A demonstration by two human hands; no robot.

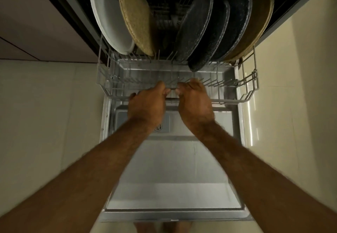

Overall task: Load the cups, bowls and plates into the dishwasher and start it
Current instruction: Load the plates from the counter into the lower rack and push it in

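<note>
The dishwasher's lower rack (249,94) is half out over the open door (175,161). Plates stand upright in its back part: a white plate (109,17) and a tan speckled plate (135,17) on the left, three dark speckled plates (196,26) and a brown plate (259,21) on the right. The front rows of tines hold nothing. My left hand (147,103) and my right hand (194,103) sit side by side, both closed over the rack's front rail at its middle.
Cream cabinet fronts (291,68) flank the dishwasher on both sides. The door's inner panel shows a detergent compartment (160,123) below my hands. My feet show faintly under the door's front edge (175,216).
</note>
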